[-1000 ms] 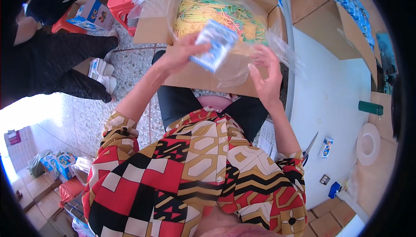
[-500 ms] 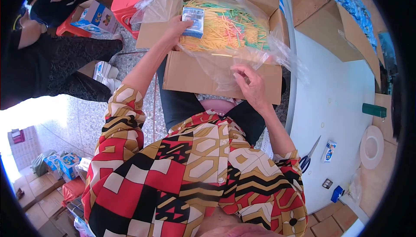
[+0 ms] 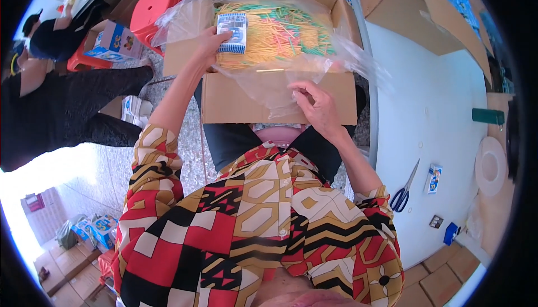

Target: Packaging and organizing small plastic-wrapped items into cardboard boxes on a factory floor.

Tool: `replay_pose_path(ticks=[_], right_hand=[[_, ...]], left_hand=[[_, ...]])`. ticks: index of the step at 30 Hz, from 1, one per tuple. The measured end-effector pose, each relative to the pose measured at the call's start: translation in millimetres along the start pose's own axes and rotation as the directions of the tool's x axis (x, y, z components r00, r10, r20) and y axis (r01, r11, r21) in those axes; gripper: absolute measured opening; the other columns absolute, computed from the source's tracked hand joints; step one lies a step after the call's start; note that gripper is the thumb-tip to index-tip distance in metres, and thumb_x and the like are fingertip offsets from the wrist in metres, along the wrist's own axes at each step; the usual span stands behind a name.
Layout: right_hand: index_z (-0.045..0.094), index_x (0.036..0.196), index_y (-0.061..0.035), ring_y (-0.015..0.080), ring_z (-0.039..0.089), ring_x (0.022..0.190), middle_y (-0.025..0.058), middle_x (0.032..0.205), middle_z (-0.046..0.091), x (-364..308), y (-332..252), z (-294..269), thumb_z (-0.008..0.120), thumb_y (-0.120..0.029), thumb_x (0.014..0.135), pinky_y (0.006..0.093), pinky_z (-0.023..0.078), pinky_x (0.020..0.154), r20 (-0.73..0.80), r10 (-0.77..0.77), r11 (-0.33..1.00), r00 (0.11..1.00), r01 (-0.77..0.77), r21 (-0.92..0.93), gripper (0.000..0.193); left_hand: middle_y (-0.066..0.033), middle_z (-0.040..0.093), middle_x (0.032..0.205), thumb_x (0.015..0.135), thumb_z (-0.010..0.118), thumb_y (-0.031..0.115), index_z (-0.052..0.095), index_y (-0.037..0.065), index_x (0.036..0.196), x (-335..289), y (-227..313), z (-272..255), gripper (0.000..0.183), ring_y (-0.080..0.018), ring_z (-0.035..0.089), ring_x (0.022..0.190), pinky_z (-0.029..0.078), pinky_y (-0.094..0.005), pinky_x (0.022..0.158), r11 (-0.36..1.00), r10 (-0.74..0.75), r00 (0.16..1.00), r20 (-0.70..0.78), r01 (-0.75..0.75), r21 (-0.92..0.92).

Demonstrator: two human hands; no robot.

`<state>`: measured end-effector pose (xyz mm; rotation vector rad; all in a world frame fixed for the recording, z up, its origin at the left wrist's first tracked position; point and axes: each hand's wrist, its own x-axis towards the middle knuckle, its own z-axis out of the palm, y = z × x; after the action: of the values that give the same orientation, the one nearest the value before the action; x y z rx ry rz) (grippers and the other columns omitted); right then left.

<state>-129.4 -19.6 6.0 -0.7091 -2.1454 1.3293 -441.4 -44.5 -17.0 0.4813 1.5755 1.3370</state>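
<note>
My left hand (image 3: 212, 44) is closed on a blue-and-white packet (image 3: 232, 31) with striped edges, its thumb across the packet's front. That packet is over the left side of an open cardboard box (image 3: 224, 97). Inside the box, a clear plastic bag (image 3: 179, 24) holds a mass of thin yellow, green and pink sticks (image 3: 280, 32). One yellow stick (image 3: 270, 70) lies apart on the plastic near the front edge. Above the box's near flap, my right hand (image 3: 319, 108) is loosely bent, with a gap between thumb and forefinger and nothing visible in it.
On the white table to the right are scissors (image 3: 406, 189), a small packet (image 3: 433, 178), a green block (image 3: 487, 116) and a tape roll (image 3: 491, 167). A large carton (image 3: 414, 15) stands beyond. A red stool (image 3: 154, 12) and another person in dark clothing (image 3: 73, 102) are at left.
The whole view has shifted, so the box appears further left. Both hands keep nearly the same places over it, and my right forefinger looks slightly straighter.
</note>
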Motion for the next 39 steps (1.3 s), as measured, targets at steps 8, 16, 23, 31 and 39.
replay_pose_path(ticks=[8,16,23,31,39], right_hand=[[0.043,0.120,-0.0005,0.0099,0.054,0.094,0.0047,0.107,0.055,29,8,-18,0.050,-0.011,0.090,0.0241,0.042,0.083,-0.205,0.105,0.944,0.973,-0.033,0.328,0.033],[0.039,0.125,-0.0034,0.0126,0.051,0.101,0.0082,0.113,0.051,53,2,-35,0.050,-0.026,0.091,0.0272,0.040,0.088,-0.163,0.334,0.615,0.929,-0.083,0.785,0.042],[0.048,0.113,-0.0031,0.0085,0.054,0.088,0.0028,0.099,0.057,42,20,-50,0.053,-0.018,0.090,0.0245,0.044,0.079,-0.332,0.355,0.834,0.874,-0.136,0.534,0.028],[0.051,0.108,0.0010,0.0117,0.059,0.081,0.0066,0.095,0.061,41,67,-187,0.061,-0.014,0.084,0.0265,0.049,0.073,-0.524,0.363,0.889,0.771,-0.117,0.443,0.031],[0.053,0.110,0.0015,0.0125,0.061,0.081,0.0071,0.094,0.062,56,148,-232,0.065,-0.019,0.081,0.0272,0.049,0.070,-0.446,0.483,0.871,0.753,-0.362,0.331,0.037]], left_hand=[[-0.0057,0.062,0.095,0.082,0.061,0.007,0.055,0.000,0.105,-24,10,78,0.025,-0.0107,0.060,0.080,0.049,-0.0253,0.073,0.973,0.212,0.954,0.213,-0.185,-0.139],[-0.0112,0.060,0.098,0.080,0.062,0.007,0.049,-0.002,0.110,-68,-8,176,0.034,-0.0160,0.060,0.087,0.048,-0.0290,0.077,0.861,0.509,0.841,0.181,-0.498,-0.108],[-0.0175,0.058,0.098,0.080,0.062,0.013,0.041,-0.004,0.117,-70,-20,200,0.046,-0.0238,0.061,0.085,0.048,-0.0333,0.073,0.733,0.628,0.749,0.211,-0.660,0.163],[-0.0084,0.057,0.093,0.083,0.060,0.020,0.044,-0.001,0.119,-72,-17,213,0.046,-0.0118,0.058,0.068,0.048,-0.0273,0.061,0.814,0.472,0.780,0.411,-0.565,0.137],[-0.0054,0.060,0.090,0.081,0.058,0.014,0.049,0.003,0.114,-81,-21,208,0.036,-0.0082,0.057,0.068,0.047,-0.0235,0.062,0.859,0.307,0.790,0.531,-0.470,0.203]])
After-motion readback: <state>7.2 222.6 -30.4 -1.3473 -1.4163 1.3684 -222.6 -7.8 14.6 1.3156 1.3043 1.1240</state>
